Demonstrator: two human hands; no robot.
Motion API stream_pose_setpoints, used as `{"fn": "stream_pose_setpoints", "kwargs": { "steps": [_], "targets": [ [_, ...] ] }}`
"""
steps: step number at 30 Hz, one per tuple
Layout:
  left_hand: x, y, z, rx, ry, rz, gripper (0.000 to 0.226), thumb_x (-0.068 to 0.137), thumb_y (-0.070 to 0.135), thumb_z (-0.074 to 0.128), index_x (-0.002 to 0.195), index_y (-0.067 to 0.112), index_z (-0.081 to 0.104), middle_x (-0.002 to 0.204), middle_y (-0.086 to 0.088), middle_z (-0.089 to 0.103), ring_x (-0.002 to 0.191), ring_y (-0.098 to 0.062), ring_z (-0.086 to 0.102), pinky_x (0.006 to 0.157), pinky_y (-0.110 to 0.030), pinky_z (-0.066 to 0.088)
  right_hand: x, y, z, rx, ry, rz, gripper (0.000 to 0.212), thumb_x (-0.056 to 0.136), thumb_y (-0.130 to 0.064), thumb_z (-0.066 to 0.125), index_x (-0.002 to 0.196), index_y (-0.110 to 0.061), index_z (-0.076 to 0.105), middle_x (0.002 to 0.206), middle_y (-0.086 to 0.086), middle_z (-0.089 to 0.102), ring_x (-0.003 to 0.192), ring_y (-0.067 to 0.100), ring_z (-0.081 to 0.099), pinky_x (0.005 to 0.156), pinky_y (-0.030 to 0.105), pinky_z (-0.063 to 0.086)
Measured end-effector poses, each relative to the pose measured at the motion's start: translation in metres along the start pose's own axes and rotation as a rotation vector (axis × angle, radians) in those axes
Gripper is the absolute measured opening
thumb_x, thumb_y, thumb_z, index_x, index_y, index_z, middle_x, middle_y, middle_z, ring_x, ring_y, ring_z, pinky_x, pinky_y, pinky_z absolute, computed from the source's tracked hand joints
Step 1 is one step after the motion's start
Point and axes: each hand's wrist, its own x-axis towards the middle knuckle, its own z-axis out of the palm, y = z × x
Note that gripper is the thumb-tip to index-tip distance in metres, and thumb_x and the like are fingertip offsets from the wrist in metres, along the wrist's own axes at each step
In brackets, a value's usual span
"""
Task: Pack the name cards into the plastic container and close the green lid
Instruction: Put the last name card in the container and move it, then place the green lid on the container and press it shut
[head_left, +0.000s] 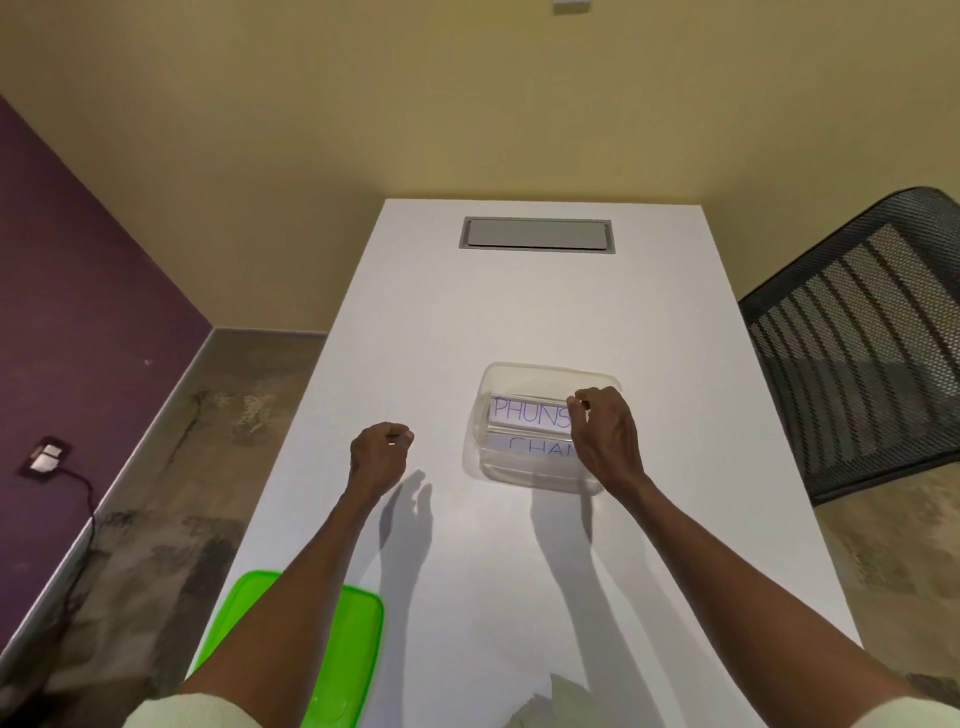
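Note:
A clear plastic container (498, 374) stands on the white table (519, 312), right of centre. Two white name cards with blue lettering lie inside it: one reading "PHUNS..." (527, 413) towards the back and one reading "CHA..." (535, 447) in front. My right hand (605, 434) hovers over the container's right half, fingers pinched at the top edge of the back card, hiding the ends of both cards. My left hand (379, 457) floats left of the container in a loose fist with nothing in it. The green lid (343, 654) lies flat at the table's near left edge, partly under my left forearm.
A grey cable hatch (536, 235) is set into the far end of the table. A black mesh chair (862, 332) stands against the table's right side. On the left, a floor socket with a cable (47, 460) sits by the purple wall.

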Motion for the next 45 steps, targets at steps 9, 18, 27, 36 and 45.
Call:
{"fn": "stream_pose_setpoints", "kwargs": {
  "steps": [9,18,27,36,45],
  "targets": [
    [-0.033,-0.073,-0.058,0.037,0.132,-0.065,0.022,0.09,0.014,0.062,0.107,0.004,0.072,0.11,-0.013,0.072,0.107,-0.028,0.065,0.098,-0.036,0.048,-0.053,-0.044,0.046,-0.026,-0.171,-0.199,0.019,0.095,-0.021,0.05,0.087,-0.008,0.062,0.088,0.01,0.062,0.088,0.027,0.056,0.076,0.037,0.045],
    [-0.06,-0.148,-0.104,0.051,0.18,-0.185,0.027,0.09,0.005,0.061,0.113,-0.007,0.067,0.116,-0.024,0.067,0.111,-0.034,0.063,0.099,-0.042,0.048,-0.101,-0.074,0.102,-0.059,-0.395,-0.141,0.021,0.087,-0.025,0.049,0.077,-0.012,0.061,0.079,0.004,0.07,0.077,0.025,0.062,0.066,0.034,0.05],
    [-0.075,-0.203,-0.132,0.207,0.134,-0.289,0.037,0.086,0.003,0.067,0.121,-0.008,0.062,0.124,-0.027,0.063,0.117,-0.036,0.059,0.102,-0.04,0.044,-0.146,-0.089,0.154,-0.114,-0.646,-0.007,0.02,0.081,-0.013,0.05,0.085,-0.009,0.069,0.09,0.01,0.074,0.084,0.027,0.068,0.073,0.031,0.052],
    [-0.094,-0.239,-0.133,0.268,0.119,-0.407,0.03,0.09,-0.004,0.049,0.118,-0.004,0.06,0.116,-0.027,0.062,0.106,-0.041,0.06,0.084,-0.036,0.048,-0.181,-0.091,0.183,-0.251,-0.894,0.18,0.022,0.071,-0.012,0.06,0.082,0.005,0.068,0.079,0.022,0.071,0.075,0.032,0.07,0.07,0.035,0.059],
    [-0.093,-0.242,-0.131,0.246,0.146,-0.465,0.029,0.09,-0.002,0.049,0.118,-0.007,0.058,0.118,-0.028,0.06,0.109,-0.042,0.058,0.09,-0.043,0.049,-0.21,-0.088,0.207,-0.198,-0.987,0.352,0.018,0.068,0.002,0.06,0.078,0.012,0.071,0.076,0.028,0.072,0.065,0.034,0.072,0.065,0.045,0.06]
  ]
}}
